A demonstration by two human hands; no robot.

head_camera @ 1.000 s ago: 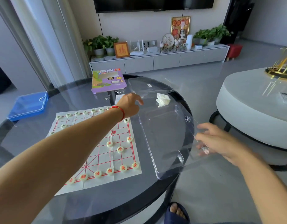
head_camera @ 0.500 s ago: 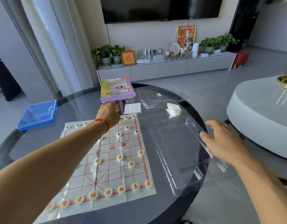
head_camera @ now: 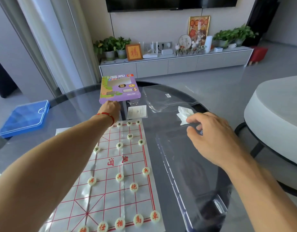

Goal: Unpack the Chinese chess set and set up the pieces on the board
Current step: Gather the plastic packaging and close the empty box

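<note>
- Board (head_camera: 111, 173): thin printed sheet, flat on the glass table (head_camera: 74, 104); glossy and creased along its folds, probably light and quick to slide; best pressed at the corners, not lifted.
- Pieces (head_camera: 133, 187): small pale discs, red characters along the near rows, green along the far rows; set on the grid lines; likely smooth and hard, best pinched by the rim.
- Purple box (head_camera: 119, 88): beyond the board's far edge, near side raised; flat cardboard, likely light.
- Left hand (head_camera: 111, 108): at the box's near edge, gripping it; fingers hidden under the box.
- Clear plastic tray (head_camera: 191, 164): right of the board; looks thin, flexible, slippery.
- Right hand (head_camera: 211, 136): over the tray's far end, fingers curled; whether pinching the plastic cannot be told.
- Crumpled tissue (head_camera: 184, 114): just beyond the right hand.
</note>
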